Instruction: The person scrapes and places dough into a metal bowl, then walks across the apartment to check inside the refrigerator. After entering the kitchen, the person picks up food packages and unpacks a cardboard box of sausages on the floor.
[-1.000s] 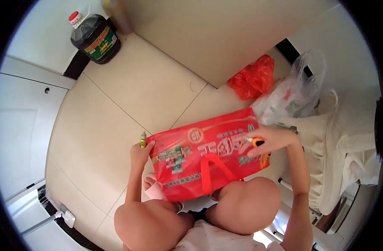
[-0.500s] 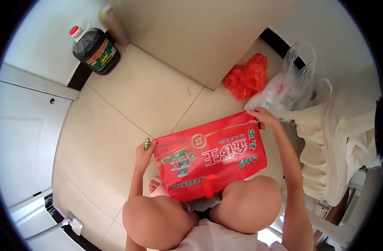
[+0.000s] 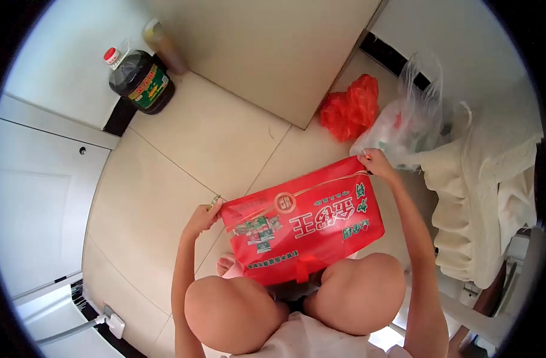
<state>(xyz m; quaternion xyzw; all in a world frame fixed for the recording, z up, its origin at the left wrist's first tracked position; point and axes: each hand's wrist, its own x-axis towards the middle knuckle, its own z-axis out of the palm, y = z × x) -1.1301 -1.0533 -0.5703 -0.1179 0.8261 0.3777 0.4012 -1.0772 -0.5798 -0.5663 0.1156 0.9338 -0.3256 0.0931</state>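
Note:
A flattened red bag (image 3: 303,224) with white and green lettering lies tilted in front of my knees. My left hand (image 3: 204,217) pinches its far left corner and also holds a small green-gold item (image 3: 214,201). At the far right corner, my right hand (image 3: 377,163) grips the bag's edge. Something dark shows under the right fingers, mostly hidden. A red strap (image 3: 303,271) hangs at the bag's near edge, between my knees.
A large dark bottle (image 3: 143,83) with a red cap stands at the back left, beside another bottle (image 3: 164,46). Red plastic (image 3: 350,108) and a white plastic bag (image 3: 404,128) lie at the back right. Cream ruffled fabric (image 3: 464,215) hangs at the right.
My right hand has moved from over the bag's face to its far right corner and gripped it. An orange-and-black tool seen in that hand is now mostly hidden. The bag's strap has dropped toward my knees.

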